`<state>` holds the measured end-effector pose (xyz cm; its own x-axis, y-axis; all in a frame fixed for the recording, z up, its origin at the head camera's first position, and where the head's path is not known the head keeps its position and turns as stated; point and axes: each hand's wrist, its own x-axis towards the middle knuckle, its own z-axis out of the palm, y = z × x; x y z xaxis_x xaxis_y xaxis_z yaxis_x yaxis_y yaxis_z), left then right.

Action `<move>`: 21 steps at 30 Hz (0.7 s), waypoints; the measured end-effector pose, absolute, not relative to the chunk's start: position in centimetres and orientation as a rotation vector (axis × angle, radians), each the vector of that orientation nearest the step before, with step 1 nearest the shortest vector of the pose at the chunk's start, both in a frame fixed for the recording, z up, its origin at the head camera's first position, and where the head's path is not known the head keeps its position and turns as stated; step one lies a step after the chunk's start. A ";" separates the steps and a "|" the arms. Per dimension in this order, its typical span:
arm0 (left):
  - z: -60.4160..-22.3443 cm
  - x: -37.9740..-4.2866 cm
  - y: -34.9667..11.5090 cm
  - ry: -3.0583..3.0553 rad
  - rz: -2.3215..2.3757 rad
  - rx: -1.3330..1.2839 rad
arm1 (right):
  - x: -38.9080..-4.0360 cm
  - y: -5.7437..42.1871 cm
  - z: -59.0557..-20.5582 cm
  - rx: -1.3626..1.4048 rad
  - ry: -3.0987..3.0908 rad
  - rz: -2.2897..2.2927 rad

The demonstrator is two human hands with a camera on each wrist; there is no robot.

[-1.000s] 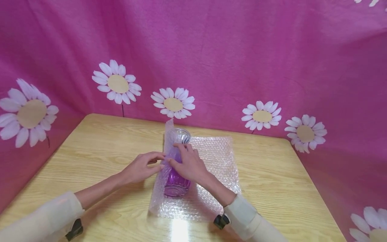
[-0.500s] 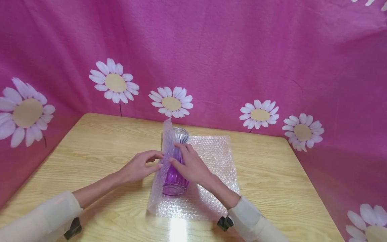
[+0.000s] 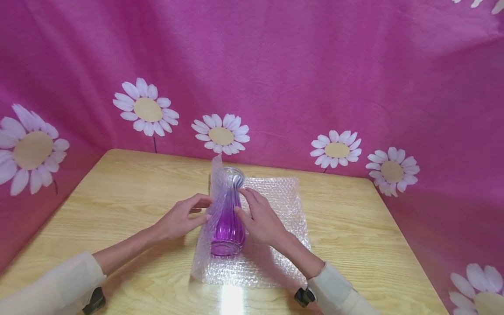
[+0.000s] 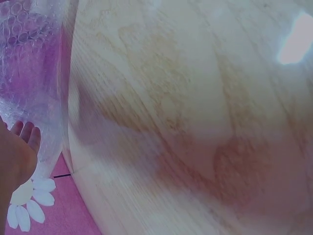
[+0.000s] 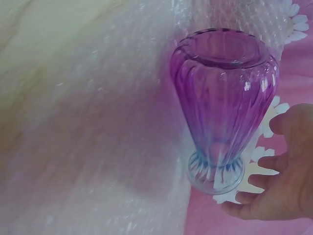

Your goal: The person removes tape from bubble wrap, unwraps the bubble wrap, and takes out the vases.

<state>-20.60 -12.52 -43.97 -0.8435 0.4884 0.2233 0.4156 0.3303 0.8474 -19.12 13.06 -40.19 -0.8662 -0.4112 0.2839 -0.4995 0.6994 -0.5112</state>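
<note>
A ribbed glass vase (image 3: 228, 227), purple fading to clear at the neck, lies on its side on a sheet of bubble wrap (image 3: 277, 199). Its base faces me and its mouth points away. The sheet's left part stands folded up against the vase's left side. My left hand (image 3: 179, 218) touches that raised flap with extended fingertips, thumb apart from the fingers. On the vase's other side is my right hand (image 3: 264, 218), fingers loosely bent beside the neck and body. In the right wrist view, a gap shows between this hand (image 5: 283, 181) and the vase.
The bubble wrap spreads flat to the right of the vase on a wooden table (image 3: 346, 236). A pink cloth (image 3: 275, 78) with white daisies surrounds the table at the back and sides. A bright light reflection (image 3: 232, 299) lies near the front.
My right hand has lifted off the top of the vase and moved right, baring more of the glass. My left hand stays at the raised flap.
</note>
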 end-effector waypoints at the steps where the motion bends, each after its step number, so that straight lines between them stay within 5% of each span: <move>1: -44.0 -20.5 -12.5 2.498 1.567 0.849 | -19.1 13.3 -40.3 0.742 -2.757 0.887; 21: -44.6 -20.1 -11.5 2.513 1.696 0.860 | -18.2 16.9 -42.5 0.617 -2.920 0.769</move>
<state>-20.07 -11.49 -44.56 -0.8511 0.4297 0.3016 0.4405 0.2718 0.8556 -18.16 16.90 -42.45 -0.9182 -0.3642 0.1560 -0.3938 0.7955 -0.4606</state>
